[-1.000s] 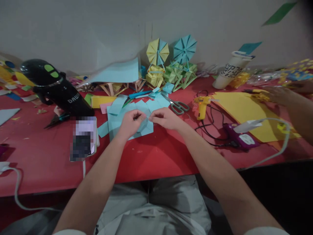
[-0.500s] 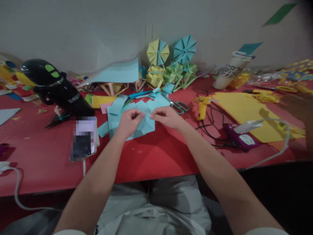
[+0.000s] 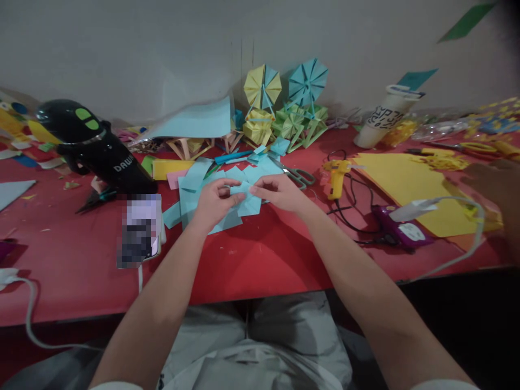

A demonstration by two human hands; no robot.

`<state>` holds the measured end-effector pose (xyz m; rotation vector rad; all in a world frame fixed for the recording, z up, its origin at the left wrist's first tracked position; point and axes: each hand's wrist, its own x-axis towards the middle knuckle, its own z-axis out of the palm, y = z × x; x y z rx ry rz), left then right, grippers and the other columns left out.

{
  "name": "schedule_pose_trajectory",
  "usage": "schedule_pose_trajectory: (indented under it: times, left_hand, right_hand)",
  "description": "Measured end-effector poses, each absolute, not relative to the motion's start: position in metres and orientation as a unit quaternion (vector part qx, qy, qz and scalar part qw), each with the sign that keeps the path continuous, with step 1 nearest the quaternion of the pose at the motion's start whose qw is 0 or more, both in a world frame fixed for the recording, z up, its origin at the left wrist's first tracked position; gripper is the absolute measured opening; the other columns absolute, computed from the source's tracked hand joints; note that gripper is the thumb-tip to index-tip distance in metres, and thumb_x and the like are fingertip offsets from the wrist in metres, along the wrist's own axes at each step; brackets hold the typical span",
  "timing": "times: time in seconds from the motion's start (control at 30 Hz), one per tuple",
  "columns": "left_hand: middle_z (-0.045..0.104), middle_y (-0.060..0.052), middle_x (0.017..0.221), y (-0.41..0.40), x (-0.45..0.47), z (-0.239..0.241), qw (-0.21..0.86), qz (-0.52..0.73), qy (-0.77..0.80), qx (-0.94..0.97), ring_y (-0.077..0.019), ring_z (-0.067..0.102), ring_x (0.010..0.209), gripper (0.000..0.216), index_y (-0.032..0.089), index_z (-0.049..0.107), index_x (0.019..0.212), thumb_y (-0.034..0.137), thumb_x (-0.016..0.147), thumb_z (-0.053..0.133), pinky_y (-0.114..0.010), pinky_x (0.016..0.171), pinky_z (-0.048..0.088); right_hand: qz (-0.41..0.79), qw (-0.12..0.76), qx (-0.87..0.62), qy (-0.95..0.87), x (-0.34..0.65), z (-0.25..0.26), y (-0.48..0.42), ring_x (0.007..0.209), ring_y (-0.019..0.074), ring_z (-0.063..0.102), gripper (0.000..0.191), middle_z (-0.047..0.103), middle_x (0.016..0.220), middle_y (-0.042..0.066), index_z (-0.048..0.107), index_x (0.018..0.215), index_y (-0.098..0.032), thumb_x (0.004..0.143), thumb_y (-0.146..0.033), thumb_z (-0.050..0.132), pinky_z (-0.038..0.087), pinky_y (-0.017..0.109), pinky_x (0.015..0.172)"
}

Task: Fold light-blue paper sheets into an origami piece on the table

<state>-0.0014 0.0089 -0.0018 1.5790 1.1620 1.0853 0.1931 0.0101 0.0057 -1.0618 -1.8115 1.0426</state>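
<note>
Fingers of your left hand [image 3: 213, 201] and right hand [image 3: 276, 192] pinch the small folded light-blue paper piece [image 3: 246, 201], now lifted slightly above the red table [image 3: 252, 260]. Since a second ago it looks narrower, so a fold seems made.

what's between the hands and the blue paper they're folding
Nothing visible. The left hand and right hand both already pinch the blue paper from either side, fingertips right on it, just above the loose blue sheets on the red table.
</note>
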Motion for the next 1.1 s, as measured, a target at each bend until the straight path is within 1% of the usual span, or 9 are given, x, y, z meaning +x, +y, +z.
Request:
schedule_pose_trajectory:
  times: [0.1,0.17,0.23,0.3,0.47,0.67,0.8,0.93,1.1]
  left_hand:
    - [0.038,0.008,0.048,0.0070,0.0001,-0.0002,0.433,0.440,0.464,0.635,-0.0067,0.034,0.048,0.037,0.016,0.070,0.093,0.037,0.064,0.080,-0.022,0.047,0.031]
    - [0.048,0.006,0.053,0.0059,0.0014,0.0008,0.464,0.446,0.454,0.616,-0.0077,0.042,0.051,0.042,0.016,0.070,0.095,0.039,0.063,0.081,-0.023,0.050,0.038]
    - [0.061,0.001,0.065,0.0061,0.0020,0.0003,0.497,0.453,0.444,0.592,-0.0109,0.053,0.059,0.046,0.015,0.069,0.096,0.041,0.060,0.083,-0.026,0.057,0.047]
    - [0.067,-0.002,0.072,0.0076,0.0013,-0.0015,0.505,0.456,0.445,0.582,-0.0134,0.058,0.064,0.045,0.014,0.069,0.092,0.041,0.059,0.083,-0.027,0.060,0.050]
    - [0.066,-0.002,0.067,0.0098,-0.0009,-0.0039,0.488,0.440,0.451,0.605,-0.0127,0.057,0.059,0.038,0.014,0.069,0.085,0.040,0.060,0.083,-0.026,0.056,0.048]
    - [0.067,-0.002,0.073,0.0095,0.0014,-0.0040,0.503,0.439,0.434,0.605,-0.0136,0.059,0.066,0.033,0.016,0.068,0.083,0.040,0.063,0.080,-0.027,0.061,0.050]
    - [0.064,-0.001,0.068,0.0107,0.0009,-0.0044,0.478,0.456,0.446,0.604,-0.0121,0.056,0.061,0.032,0.016,0.066,0.073,0.044,0.064,0.078,-0.027,0.061,0.050]
    - [0.060,0.001,0.061,0.0090,-0.0002,-0.0008,0.458,0.453,0.461,0.610,-0.0109,0.053,0.057,0.035,0.017,0.062,0.065,0.046,0.061,0.080,-0.026,0.059,0.049]
    - [0.064,-0.001,0.067,0.0079,0.0010,-0.0004,0.470,0.439,0.462,0.610,-0.0121,0.054,0.061,0.034,0.016,0.066,0.072,0.047,0.063,0.078,-0.027,0.060,0.050]
  right_hand:
    - [0.388,0.393,-0.419,-0.720,0.1914,0.0037,0.0103,0.051,0.0076,0.038,0.045,0.045,0.053,-0.004,0.054,0.062,-0.017,0.076,-0.057,0.067,0.032,0.024,0.050]
    - [0.377,0.410,-0.427,-0.712,0.1910,0.0019,0.0112,0.050,0.0084,0.041,0.045,0.048,0.052,-0.003,0.054,0.062,-0.017,0.077,-0.058,0.065,0.034,0.024,0.050]
    - [0.373,0.424,-0.432,-0.703,0.1910,0.0007,0.0119,0.050,0.0090,0.044,0.044,0.050,0.052,-0.002,0.054,0.062,-0.017,0.079,-0.057,0.064,0.035,0.025,0.049]
    - [0.379,0.429,-0.431,-0.697,0.1911,0.0007,0.0121,0.050,0.0091,0.045,0.044,0.049,0.052,-0.002,0.053,0.061,-0.017,0.079,-0.056,0.064,0.036,0.025,0.049]
    - [0.397,0.417,-0.409,-0.708,0.1909,0.0029,0.0113,0.050,0.0079,0.042,0.038,0.050,0.056,-0.003,0.058,0.066,-0.016,0.080,-0.051,0.064,0.033,0.024,0.049]
    - [0.355,0.447,-0.415,-0.709,0.1894,0.0028,0.0115,0.050,0.0077,0.037,0.037,0.046,0.053,-0.003,0.057,0.062,-0.016,0.081,-0.047,0.064,0.029,0.025,0.049]
    - [0.352,0.455,-0.414,-0.706,0.1887,0.0033,0.0118,0.051,0.0081,0.036,0.039,0.044,0.054,-0.003,0.056,0.059,-0.016,0.081,-0.048,0.063,0.029,0.026,0.050]
    - [0.369,0.444,-0.405,-0.709,0.1882,0.0047,0.0112,0.054,0.0083,0.036,0.036,0.046,0.058,-0.003,0.058,0.065,-0.016,0.082,-0.048,0.062,0.031,0.026,0.051]
    - [0.359,0.456,-0.402,-0.708,0.1868,0.0034,0.0115,0.058,0.0095,0.039,0.035,0.049,0.063,-0.001,0.059,0.069,-0.016,0.082,-0.048,0.062,0.035,0.026,0.056]
